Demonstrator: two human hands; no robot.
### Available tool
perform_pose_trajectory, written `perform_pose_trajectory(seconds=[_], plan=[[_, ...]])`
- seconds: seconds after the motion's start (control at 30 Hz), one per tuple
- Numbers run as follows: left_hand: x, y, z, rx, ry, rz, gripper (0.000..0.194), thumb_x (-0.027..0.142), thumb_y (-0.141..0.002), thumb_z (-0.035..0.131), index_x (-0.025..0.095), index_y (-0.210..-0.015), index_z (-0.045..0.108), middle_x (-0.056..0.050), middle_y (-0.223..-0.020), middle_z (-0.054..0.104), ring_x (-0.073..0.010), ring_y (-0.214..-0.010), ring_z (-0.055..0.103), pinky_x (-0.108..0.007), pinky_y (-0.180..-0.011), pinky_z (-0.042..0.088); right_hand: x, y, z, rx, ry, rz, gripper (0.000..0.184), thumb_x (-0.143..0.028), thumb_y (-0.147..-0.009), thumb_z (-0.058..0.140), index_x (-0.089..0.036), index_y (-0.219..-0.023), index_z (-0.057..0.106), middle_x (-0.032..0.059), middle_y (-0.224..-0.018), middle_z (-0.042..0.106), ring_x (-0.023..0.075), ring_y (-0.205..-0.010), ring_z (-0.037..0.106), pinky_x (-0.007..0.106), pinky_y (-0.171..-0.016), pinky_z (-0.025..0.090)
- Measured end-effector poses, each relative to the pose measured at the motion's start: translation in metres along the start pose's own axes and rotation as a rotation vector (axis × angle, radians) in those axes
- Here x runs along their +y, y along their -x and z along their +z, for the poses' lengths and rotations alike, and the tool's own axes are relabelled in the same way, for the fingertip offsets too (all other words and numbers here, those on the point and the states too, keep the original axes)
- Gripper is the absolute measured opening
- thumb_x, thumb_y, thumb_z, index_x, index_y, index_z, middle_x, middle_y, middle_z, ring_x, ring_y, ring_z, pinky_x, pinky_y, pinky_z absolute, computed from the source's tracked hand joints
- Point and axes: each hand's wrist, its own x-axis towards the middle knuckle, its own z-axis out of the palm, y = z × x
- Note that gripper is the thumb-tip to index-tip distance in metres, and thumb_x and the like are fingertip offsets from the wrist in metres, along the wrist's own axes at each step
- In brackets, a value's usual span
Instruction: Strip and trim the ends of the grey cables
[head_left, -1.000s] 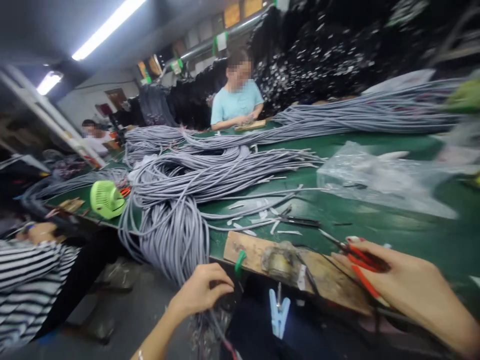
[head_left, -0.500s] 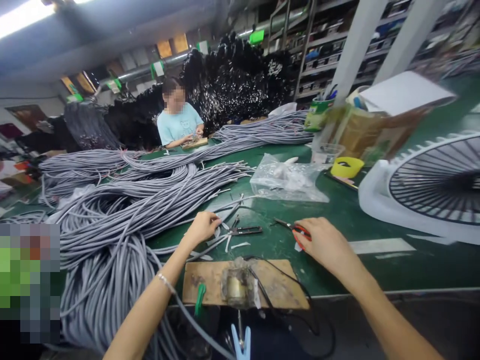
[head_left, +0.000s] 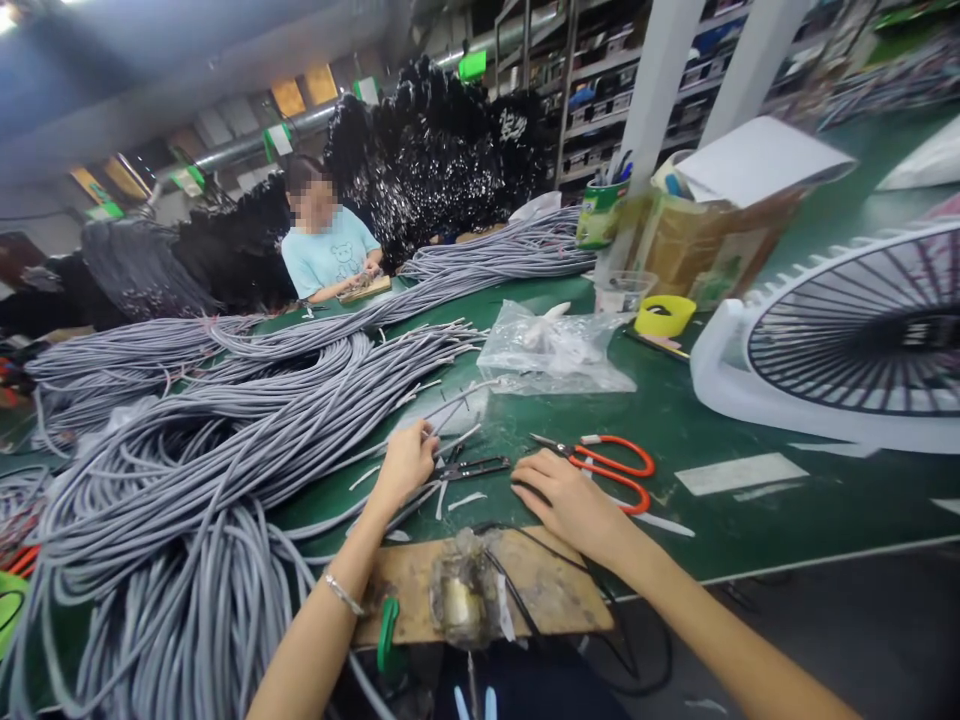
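My left hand (head_left: 409, 462) is closed around a grey cable (head_left: 456, 402), whose end sticks out past the fingers to the upper right. Black-handled pliers (head_left: 474, 468) lie just right of that hand, among white scraps of stripped sheath (head_left: 466, 501). Over the green table, my right hand (head_left: 564, 500) hovers or rests with fingers apart, close to the pliers' handle ends; I see nothing in its grasp. Scissors with red handles (head_left: 643, 492) lie behind that hand, blades pointing left. In front of me stands a wooden board (head_left: 555, 590) with a small metal device (head_left: 461, 600) on it.
Bundles of grey cable (head_left: 217, 430) cover the left side. Beyond the hands are a clear plastic bag (head_left: 555, 350), a yellow tape roll (head_left: 664, 316) and a cardboard box (head_left: 697, 245). A white fan (head_left: 720, 370) stands right. A co-worker (head_left: 330, 250) sits across the table (head_left: 750, 530).
My right hand has let go of the red-handled scissors and moved left toward the pliers. My left hand stays on the cable. The view has shifted somewhat to the right.
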Motion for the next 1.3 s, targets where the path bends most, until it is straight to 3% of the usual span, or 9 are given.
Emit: perform_pose_trajectory(seconds=[0.23,0.37,0.6,0.77,0.97,1.13,1.3], plan=[[0.003,0.007,-0.005,0.009,0.158,0.229,0.015,0.003,-0.069,0.053,0.018,-0.072,0.053,-0.001,-0.082,0.064,-0.0131,-0.078,0.059,-0.023,-0.072,0.046,-0.001,0.0,-0.002,-0.011,-0.008,0.033,0.012,-0.012,-0.081,0.052,-0.017,-0.078,0.062,0.0059,-0.083,0.066,0.0195,-0.079,0.059,0.035,-0.073,0.052],[0.002,0.009,-0.009,0.038,0.201,0.278,0.012,0.006,-0.07,0.053,0.018,-0.07,0.052,-0.001,-0.08,0.063,-0.0126,-0.075,0.057,-0.023,-0.069,0.046,-0.002,-0.001,-0.005,-0.027,-0.017,0.059,0.011,-0.011,-0.08,0.054,-0.017,-0.078,0.063,0.0059,-0.084,0.066,0.0191,-0.08,0.059,0.035,-0.074,0.052],[-0.006,-0.001,-0.016,0.106,0.177,0.162,0.006,0.015,-0.071,0.057,0.018,-0.075,0.059,0.0,-0.075,0.064,-0.0132,-0.072,0.059,-0.023,-0.065,0.047,-0.003,0.0,-0.006,-0.028,-0.024,0.058,0.013,-0.012,-0.081,0.052,-0.018,-0.078,0.063,0.0057,-0.084,0.066,0.0194,-0.08,0.058,0.035,-0.073,0.051],[-0.02,-0.01,-0.019,0.121,0.102,0.068,0.017,0.023,-0.08,0.049,0.017,-0.082,0.065,-0.004,-0.082,0.068,-0.0151,-0.078,0.062,-0.026,-0.071,0.047,-0.003,-0.001,-0.007,-0.026,-0.046,0.063,0.015,-0.013,-0.082,0.049,-0.019,-0.079,0.063,0.0057,-0.085,0.066,0.0198,-0.08,0.058,0.036,-0.074,0.051],[-0.04,-0.009,-0.008,0.126,-0.032,-0.023,0.002,0.014,-0.07,0.062,0.016,-0.069,0.061,-0.006,-0.075,0.065,-0.021,-0.08,0.061,-0.032,-0.076,0.046,-0.003,0.001,-0.006,-0.006,-0.05,0.069,0.017,-0.013,-0.082,0.048,-0.019,-0.078,0.064,0.0061,-0.084,0.067,0.0196,-0.08,0.059,0.036,-0.075,0.051],[-0.028,-0.005,-0.017,0.283,-0.069,-0.036,0.015,0.016,-0.083,0.046,0.015,-0.089,0.059,-0.007,-0.077,0.065,-0.0205,-0.075,0.062,-0.031,-0.073,0.045,-0.006,-0.005,-0.011,0.064,-0.158,0.178,0.018,-0.017,-0.082,0.049,-0.018,-0.074,0.065,0.0052,-0.077,0.068,0.0183,-0.073,0.063,0.031,-0.069,0.051],[-0.015,0.007,-0.036,0.462,-0.066,0.03,0.023,0.024,-0.086,0.044,0.016,-0.096,0.064,-0.007,-0.083,0.067,-0.0178,-0.077,0.062,-0.028,-0.075,0.045,-0.019,-0.041,-0.027,0.09,-0.358,0.268,0.026,-0.026,-0.084,0.046,-0.018,-0.073,0.068,0.0023,-0.069,0.07,0.0153,-0.059,0.063,0.025,-0.058,0.049]])
